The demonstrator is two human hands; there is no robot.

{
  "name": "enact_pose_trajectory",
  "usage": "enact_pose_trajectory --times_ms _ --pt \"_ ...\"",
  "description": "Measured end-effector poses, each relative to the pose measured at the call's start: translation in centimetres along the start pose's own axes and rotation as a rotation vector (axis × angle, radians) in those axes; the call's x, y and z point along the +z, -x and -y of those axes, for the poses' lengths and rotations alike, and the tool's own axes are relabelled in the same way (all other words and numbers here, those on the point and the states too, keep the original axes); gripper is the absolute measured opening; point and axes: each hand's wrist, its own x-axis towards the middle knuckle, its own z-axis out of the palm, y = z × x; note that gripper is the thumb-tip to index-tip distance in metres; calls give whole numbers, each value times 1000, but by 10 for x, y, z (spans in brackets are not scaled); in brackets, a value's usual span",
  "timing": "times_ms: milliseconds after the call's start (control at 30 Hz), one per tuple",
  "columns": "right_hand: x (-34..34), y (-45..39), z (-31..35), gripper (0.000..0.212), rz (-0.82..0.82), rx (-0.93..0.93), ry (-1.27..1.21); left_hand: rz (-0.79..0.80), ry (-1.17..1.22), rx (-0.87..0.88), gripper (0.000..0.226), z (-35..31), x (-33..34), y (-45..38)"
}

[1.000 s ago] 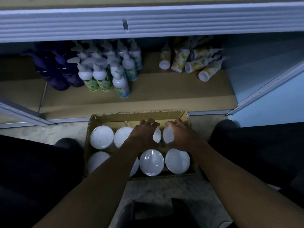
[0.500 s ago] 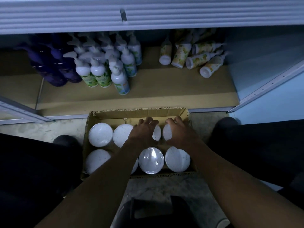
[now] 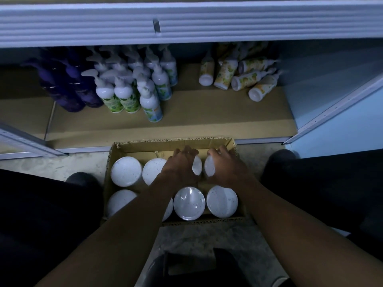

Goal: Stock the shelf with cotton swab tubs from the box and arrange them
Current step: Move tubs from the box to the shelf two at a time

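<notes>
Fingers of the left hand and right hand curl over two cotton swab tubs in the cardboard box's far row. Light, rigid and smooth-lidded, they probably lift best gripped round the sides beneath the lid.

Both bare forearms reach forward and down, converging toward the middle of the view. Left hand palm down, knuckles up, fingers curled over the top of a tub in the far row. Right hand just beside it, palm down, fingers curled round the neighbouring tub, thumb side facing the left hand. The 2 hands near each other, not touching. Fingertips mostly hidden behind the knuckles.
</notes>
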Motion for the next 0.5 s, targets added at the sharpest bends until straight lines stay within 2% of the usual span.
enact_pose_trajectory --times_ms 133,333,500 --pt "-24 5 1 74 2 12 -38 8 -73 -2 92 -9 -20 3" --pt "-79 21 6 81 22 -76 -36 -14 -128 41 80 -10 -62 17" --pt "-119 42 20 84 -34 -141 -18 -33 -217 98 83 -26 -106 35"
